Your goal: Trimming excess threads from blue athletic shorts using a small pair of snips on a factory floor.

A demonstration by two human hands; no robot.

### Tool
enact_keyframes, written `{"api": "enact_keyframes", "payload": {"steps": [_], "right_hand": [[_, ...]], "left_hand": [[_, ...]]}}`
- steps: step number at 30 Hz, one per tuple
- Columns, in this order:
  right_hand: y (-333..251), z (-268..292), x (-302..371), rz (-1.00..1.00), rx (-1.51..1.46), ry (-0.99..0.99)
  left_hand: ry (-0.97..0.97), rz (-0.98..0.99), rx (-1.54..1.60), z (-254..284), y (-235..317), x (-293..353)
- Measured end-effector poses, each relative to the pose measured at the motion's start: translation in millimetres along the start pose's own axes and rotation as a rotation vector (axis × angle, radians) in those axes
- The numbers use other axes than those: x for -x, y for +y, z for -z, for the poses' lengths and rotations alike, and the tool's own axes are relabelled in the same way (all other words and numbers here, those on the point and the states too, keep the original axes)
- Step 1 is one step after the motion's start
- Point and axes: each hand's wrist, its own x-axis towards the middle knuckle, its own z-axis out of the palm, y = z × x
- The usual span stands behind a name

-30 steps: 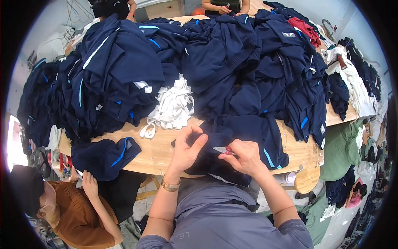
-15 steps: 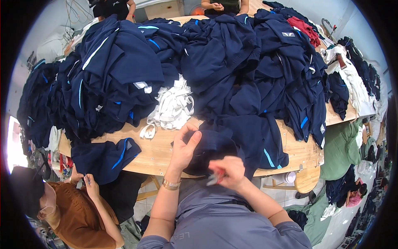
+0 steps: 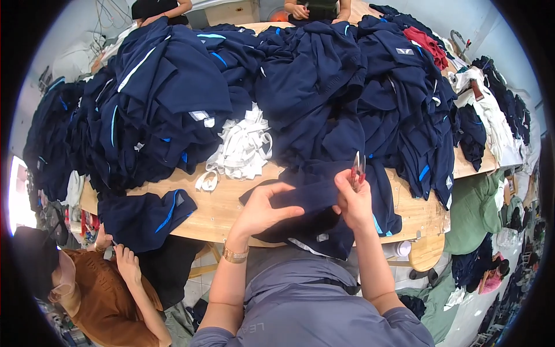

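Note:
Between my two hands stretches a navy garment (image 3: 315,198), its band-like edge spread over the front edge of the table. My left hand (image 3: 267,211), with a bracelet at the wrist, grips the left end of that band, thumb in front and fingers behind. At the band's right end, my right hand (image 3: 354,202) pinches the cloth and also holds red-handled thread snips (image 3: 358,169), blades pointing up and away. The lower part of the garment, with a white strip, hangs off the table toward my lap.
Big heaps of navy garments (image 3: 312,75) cover the wooden table (image 3: 222,217). White elastic-like strips (image 3: 241,147) lie in a pile ahead. A co-worker in brown (image 3: 110,289) handles a navy piece (image 3: 144,220) at left. Two more people stand across the table. A stool (image 3: 426,251) is at right.
My right hand has risen from low by my lap to the cloth, its snips now pointing up. My left hand has come down slightly, and the garment's band is stretched between both hands.

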Motion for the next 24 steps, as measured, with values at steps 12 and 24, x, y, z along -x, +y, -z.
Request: {"api": "enact_keyframes", "payload": {"steps": [12, 24], "right_hand": [[29, 8, -12, 0.200, 0.305, 0.063], [27, -29, 0, 0.358, 0.554, -0.178]], "left_hand": [[-0.023, -0.009, 0.617, 11, -14, 5], [0.070, -0.047, 0.064, -2, 2, 0]]}}
